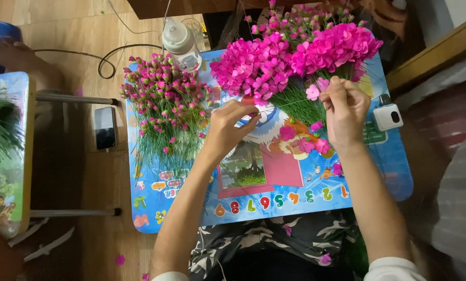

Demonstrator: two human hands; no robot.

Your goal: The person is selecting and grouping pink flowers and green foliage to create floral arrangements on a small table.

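A small blue table [379, 171] printed with cartoon pictures stands on a pale wooden floor [77, 31], where a phone [105, 127] lies just off the table's left edge and a dark cable [105, 57] loops. A second low table [6, 156] sits well apart at far left, cut off by the frame. Pink bud sprigs [165, 104] fill the left of the top, full pink blossoms [295, 54] the far side, so only the near strip is bare. The left hand [230, 127] pinches a thin green stem [285, 103], fingers closed on it; the right hand [345, 112] clamps thumb and forefinger on a loose pink flower head [312, 92] at the stem's other end. A white bottle [181, 44] stands at the far edge. The right margin is blurred and unreadable.
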